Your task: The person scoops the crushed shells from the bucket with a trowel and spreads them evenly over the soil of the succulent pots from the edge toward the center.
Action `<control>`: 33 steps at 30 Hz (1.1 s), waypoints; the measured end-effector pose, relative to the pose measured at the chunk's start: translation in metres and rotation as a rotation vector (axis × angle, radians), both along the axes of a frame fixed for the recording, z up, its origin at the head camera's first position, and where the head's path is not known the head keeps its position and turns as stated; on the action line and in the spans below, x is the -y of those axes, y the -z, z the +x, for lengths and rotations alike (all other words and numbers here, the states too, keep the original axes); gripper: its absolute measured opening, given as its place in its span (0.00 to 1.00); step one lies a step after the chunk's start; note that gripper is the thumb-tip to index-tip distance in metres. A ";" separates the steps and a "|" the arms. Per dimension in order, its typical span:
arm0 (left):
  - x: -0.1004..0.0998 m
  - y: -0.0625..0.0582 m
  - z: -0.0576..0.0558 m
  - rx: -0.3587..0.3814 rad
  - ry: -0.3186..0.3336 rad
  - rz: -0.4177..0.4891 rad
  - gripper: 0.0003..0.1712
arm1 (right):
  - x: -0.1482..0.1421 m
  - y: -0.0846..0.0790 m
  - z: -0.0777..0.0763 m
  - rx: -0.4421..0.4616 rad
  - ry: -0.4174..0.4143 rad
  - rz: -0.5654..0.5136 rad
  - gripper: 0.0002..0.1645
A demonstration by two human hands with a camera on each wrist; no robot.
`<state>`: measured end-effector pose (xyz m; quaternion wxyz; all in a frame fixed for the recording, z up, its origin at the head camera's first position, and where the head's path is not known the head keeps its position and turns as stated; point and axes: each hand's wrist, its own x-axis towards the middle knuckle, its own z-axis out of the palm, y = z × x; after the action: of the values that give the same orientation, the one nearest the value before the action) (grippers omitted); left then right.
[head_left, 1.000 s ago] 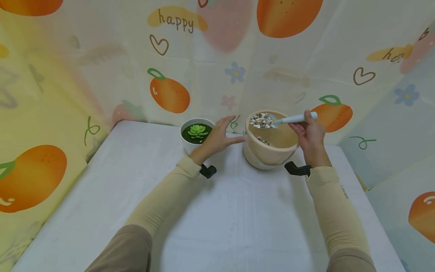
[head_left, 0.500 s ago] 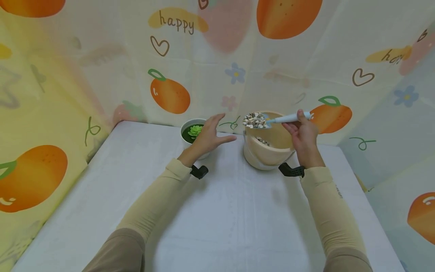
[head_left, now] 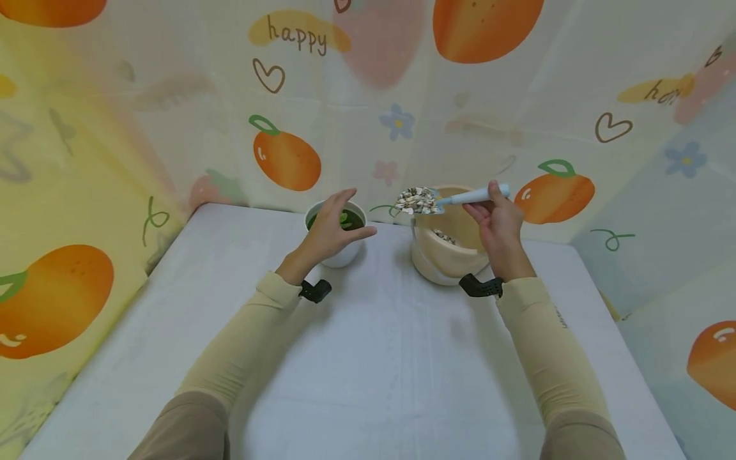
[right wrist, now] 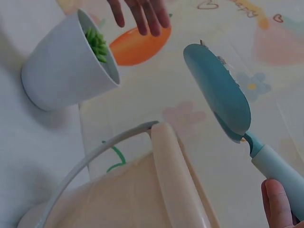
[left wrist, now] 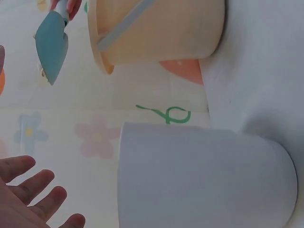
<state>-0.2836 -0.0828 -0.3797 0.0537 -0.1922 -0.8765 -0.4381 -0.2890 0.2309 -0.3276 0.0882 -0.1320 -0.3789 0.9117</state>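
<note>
My right hand [head_left: 500,230] grips the light-blue handle of a small trowel [right wrist: 218,90], whose blade carries a heap of mixed pebbles [head_left: 417,200]. The blade hovers level over the left rim of a beige bucket [head_left: 439,259], with more pebbles [head_left: 444,237] lying inside it. My left hand [head_left: 324,233] is held with fingers spread and thumb apart, in front of and above a white pot [left wrist: 204,175]. In that pot a green succulent [right wrist: 96,45] grows, mostly covered by the left hand in the head view. The left hand holds nothing.
Both containers stand near the back edge of a table with a white cloth [head_left: 356,358]. A printed curtain [head_left: 345,83] rises right behind them. The bucket's pale handle [right wrist: 90,156] hangs down its side.
The right hand has carried the pebble-loaded trowel leftward, from above the bucket to past its left rim. The left hand has also moved left, now in front of the white pot.
</note>
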 end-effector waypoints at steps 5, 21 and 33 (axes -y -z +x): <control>0.011 0.003 -0.001 -0.005 -0.025 -0.001 0.56 | 0.005 0.003 -0.004 0.015 -0.003 0.000 0.10; 0.040 0.013 0.000 -0.028 -0.083 0.039 0.57 | 0.025 0.005 -0.012 0.015 -0.023 -0.005 0.08; 0.049 0.024 -0.001 -0.015 -0.117 0.040 0.55 | 0.042 0.012 -0.018 0.030 -0.064 0.006 0.09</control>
<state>-0.2842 -0.1317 -0.4040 0.0895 -0.1427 -0.8770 -0.4500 -0.3073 0.1889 -0.3394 0.0537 -0.1330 -0.3870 0.9108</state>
